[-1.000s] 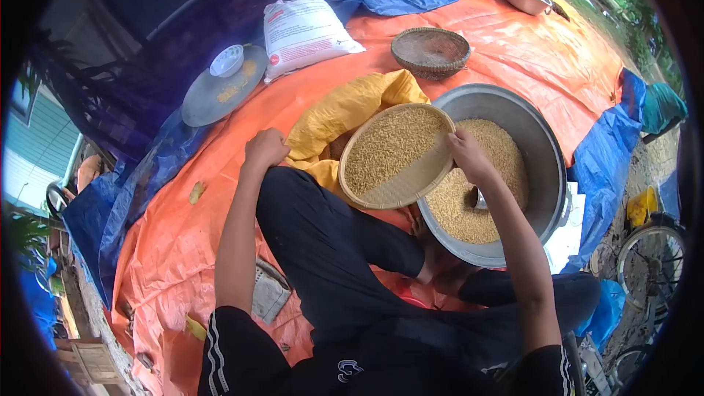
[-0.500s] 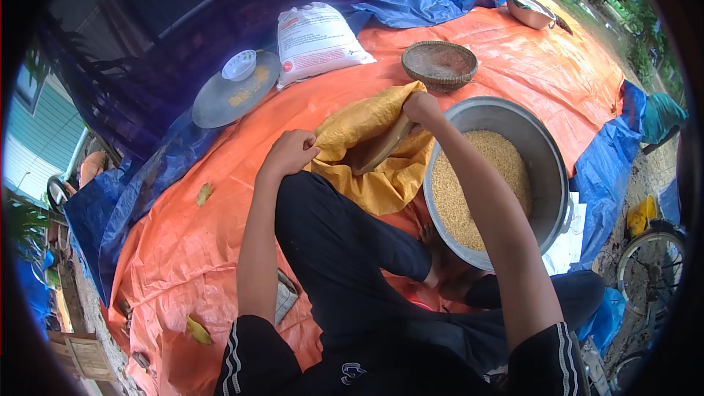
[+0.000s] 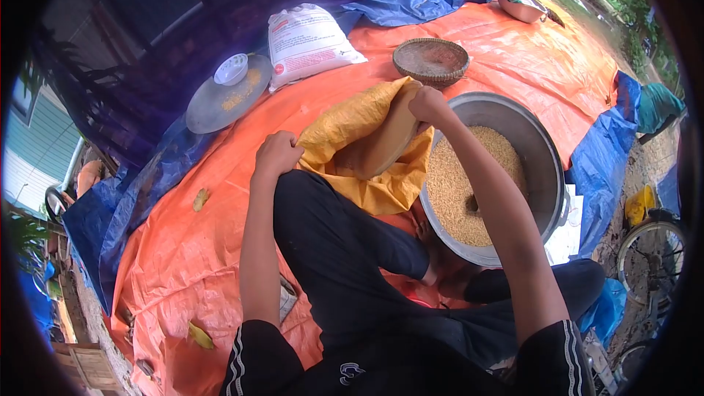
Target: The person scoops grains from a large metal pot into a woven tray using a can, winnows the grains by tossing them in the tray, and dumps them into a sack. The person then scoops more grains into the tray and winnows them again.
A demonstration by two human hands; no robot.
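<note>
My left hand [image 3: 279, 152] is closed on the left rim of a yellow woven sack [image 3: 345, 121], beside my raised knee. The sack's mouth gapes open between my hands. In my right hand [image 3: 431, 108] is the upper edge of a tan, shallow bowl [image 3: 387, 143], tilted steeply with its lower end inside the sack mouth. What lies deeper in the sack is hidden. Just right of the sack stands a large grey metal pot [image 3: 546, 176] holding golden grain [image 3: 462, 191], with a small dark hollow in its surface. My right forearm crosses over the pot.
A white printed sack [image 3: 308, 48] stands behind, beside a round metal lid [image 3: 202, 106] carrying a small white bowl [image 3: 232, 69] and scattered grain. A woven basket [image 3: 431, 62] and a metal basin [image 3: 521, 4] sit farther back on the orange tarp [image 3: 191, 249]. A bicycle wheel [image 3: 649, 264] is at right.
The tan bowl is tilted more steeply and shows more of its surface. A dark hollow in the grain has come into view. The whole view has shifted slightly.
</note>
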